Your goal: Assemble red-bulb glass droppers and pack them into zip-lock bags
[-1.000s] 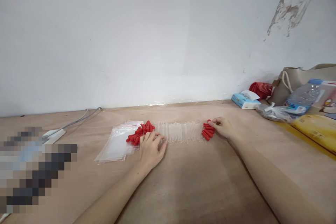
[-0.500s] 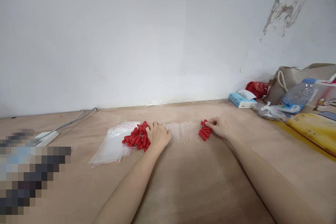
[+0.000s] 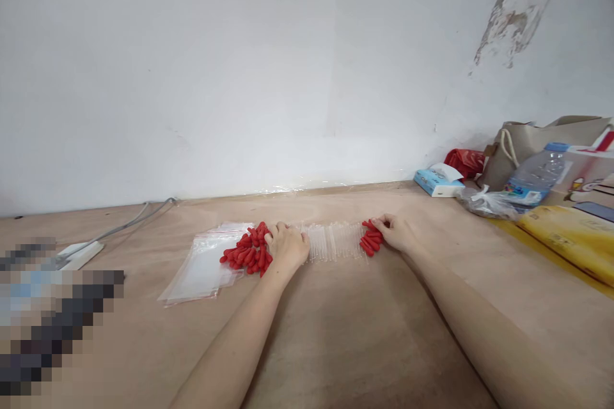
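Observation:
A pile of red rubber bulbs [image 3: 246, 252], long and narrow-necked, lies on the left, partly over clear zip bags [image 3: 194, 268]. My left hand [image 3: 288, 247] is palm down against the pile's right side. Its fingers are curled and what they grip is hidden. Right of it, many thin clear tubes [image 3: 333, 242] lie side by side in a row. Several more red rubber bulbs [image 3: 370, 244] form a small cluster at the row's right end, against the tube ends. My right hand [image 3: 394, 232] pinches the bulb at the top of that cluster, thumb and fingertips together.
On the right are a tissue pack [image 3: 439, 180], a knotted plastic bag [image 3: 487, 202], a water bottle [image 3: 537, 176], a yellow package [image 3: 568, 236] and a beige bag [image 3: 532, 137]. A white power strip [image 3: 82, 255] with a grey cable lies left. A wall stands behind the table [image 3: 336, 332].
The view has shifted a little, so everything sits slightly further left. Both hands keep nearly the same places at the two groups of red bulbs.

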`<state>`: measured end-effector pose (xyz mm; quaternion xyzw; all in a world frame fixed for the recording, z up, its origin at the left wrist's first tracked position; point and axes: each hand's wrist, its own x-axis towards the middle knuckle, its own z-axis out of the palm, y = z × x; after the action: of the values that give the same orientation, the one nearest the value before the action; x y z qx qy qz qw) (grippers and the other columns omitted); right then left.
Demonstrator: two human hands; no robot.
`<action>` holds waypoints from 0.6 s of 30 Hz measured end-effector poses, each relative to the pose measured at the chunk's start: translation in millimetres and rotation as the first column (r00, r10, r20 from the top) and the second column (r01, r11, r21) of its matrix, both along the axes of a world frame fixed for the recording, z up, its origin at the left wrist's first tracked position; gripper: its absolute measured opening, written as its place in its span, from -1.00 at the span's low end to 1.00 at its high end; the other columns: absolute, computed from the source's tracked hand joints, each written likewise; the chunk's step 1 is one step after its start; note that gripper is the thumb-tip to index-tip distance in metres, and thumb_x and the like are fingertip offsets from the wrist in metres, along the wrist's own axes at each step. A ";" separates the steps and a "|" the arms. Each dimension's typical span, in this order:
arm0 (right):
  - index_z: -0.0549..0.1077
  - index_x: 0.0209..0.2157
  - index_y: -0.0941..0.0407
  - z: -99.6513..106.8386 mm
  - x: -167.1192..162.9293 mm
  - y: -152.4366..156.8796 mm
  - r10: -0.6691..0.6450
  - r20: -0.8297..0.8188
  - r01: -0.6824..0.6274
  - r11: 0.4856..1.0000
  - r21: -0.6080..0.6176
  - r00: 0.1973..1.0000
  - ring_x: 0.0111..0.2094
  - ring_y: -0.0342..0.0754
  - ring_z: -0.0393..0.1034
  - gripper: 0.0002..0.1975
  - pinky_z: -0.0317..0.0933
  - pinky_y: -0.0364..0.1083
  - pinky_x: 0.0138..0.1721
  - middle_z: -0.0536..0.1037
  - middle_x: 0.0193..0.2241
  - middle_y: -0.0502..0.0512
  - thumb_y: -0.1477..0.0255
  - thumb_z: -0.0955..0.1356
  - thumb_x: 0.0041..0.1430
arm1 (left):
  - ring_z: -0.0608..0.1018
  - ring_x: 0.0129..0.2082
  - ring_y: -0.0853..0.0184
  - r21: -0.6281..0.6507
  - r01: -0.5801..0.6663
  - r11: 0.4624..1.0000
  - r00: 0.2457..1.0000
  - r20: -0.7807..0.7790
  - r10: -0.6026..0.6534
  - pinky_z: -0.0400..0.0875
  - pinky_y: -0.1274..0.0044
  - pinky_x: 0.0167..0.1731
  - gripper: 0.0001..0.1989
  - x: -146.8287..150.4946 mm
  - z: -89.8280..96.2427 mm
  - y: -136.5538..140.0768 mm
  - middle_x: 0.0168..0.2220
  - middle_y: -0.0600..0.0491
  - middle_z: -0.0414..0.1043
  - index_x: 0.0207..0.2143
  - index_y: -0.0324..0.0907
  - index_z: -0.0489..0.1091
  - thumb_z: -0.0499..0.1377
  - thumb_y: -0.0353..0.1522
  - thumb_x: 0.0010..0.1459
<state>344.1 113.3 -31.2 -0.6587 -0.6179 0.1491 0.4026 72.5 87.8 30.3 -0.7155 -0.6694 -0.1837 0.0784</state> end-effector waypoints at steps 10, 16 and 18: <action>0.38 -0.50 0.10 12.2 -8.5 -9.1 -0.071 0.159 0.071 0.997 0.001 0.985 -0.48 -0.10 0.32 -0.72 0.05 -0.15 -0.47 0.49 -0.51 0.05 0.21 0.21 0.07 | 0.42 -0.44 0.32 0.323 0.449 0.833 0.887 -0.047 -0.460 0.11 0.35 -0.19 -0.85 -61.8 -18.0 -52.2 -0.44 0.05 0.40 -0.38 -0.19 0.23 -0.09 -0.40 0.20; 0.38 -0.44 0.09 17.0 -12.1 -12.7 -0.067 0.134 0.064 0.998 0.027 0.989 -0.46 -0.10 0.33 -0.78 0.11 -0.14 -0.43 0.50 -0.49 0.04 0.25 0.24 0.05 | 0.47 -0.42 0.35 0.370 0.511 0.776 0.841 -0.029 -0.540 0.11 0.38 -0.15 -0.83 -73.1 -34.6 -58.0 -0.43 0.07 0.45 -0.20 -0.17 0.29 -0.06 -0.40 0.22; 0.38 -0.34 0.11 17.2 -12.5 -10.6 -0.063 0.030 0.060 0.994 0.088 0.998 -0.47 -0.11 0.32 -0.77 0.14 -0.13 -0.44 0.49 -0.46 0.06 0.27 0.24 0.03 | 0.47 -0.38 0.34 0.354 0.513 0.782 0.841 -0.025 -0.541 0.11 0.38 -0.14 -0.81 -72.6 -36.1 -56.8 -0.39 0.05 0.47 -0.19 -0.14 0.32 -0.05 -0.39 0.21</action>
<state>331.6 102.7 -13.9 -0.6616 -0.6098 0.0986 0.4251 -0.1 31.0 -5.8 -0.8409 -0.4021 -0.3407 0.1228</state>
